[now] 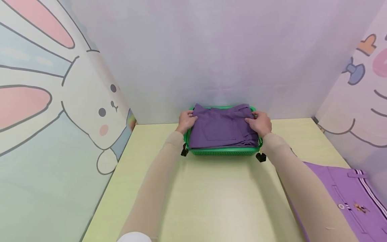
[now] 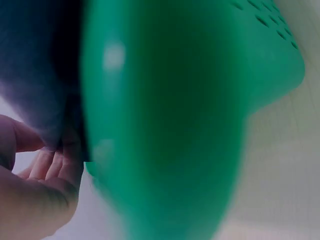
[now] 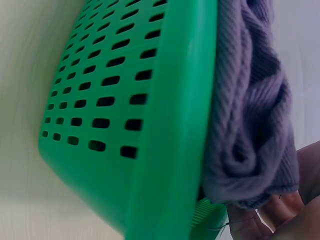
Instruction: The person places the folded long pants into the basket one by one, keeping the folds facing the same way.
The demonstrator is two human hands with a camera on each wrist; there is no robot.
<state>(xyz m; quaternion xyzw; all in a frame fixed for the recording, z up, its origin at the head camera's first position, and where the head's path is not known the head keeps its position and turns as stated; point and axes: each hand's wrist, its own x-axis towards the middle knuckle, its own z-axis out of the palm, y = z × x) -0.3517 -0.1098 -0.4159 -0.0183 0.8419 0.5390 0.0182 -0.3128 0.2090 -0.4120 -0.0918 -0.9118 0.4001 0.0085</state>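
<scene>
Folded dark purple pants (image 1: 222,129) with a stitched pocket outline lie in a green plastic basket (image 1: 223,151), covering most of its opening. My left hand (image 1: 186,121) pinches the far left edge of the pants, thumb on top and fingers beneath, as the left wrist view shows beside the basket's blurred rim (image 2: 170,120). At the far right edge, my right hand (image 1: 260,123) grips the cloth the same way. In the right wrist view the layered fold (image 3: 250,125) bulges over the rim, and its corner sits between thumb and fingers (image 3: 245,222).
A lighter purple garment (image 1: 341,195) with a button, belt loops and striped trim lies at the table's right side. The pale wooden table (image 1: 211,198) ends at a curtain-like back wall (image 1: 223,60). Cartoon-printed panels (image 1: 87,101) stand on both sides.
</scene>
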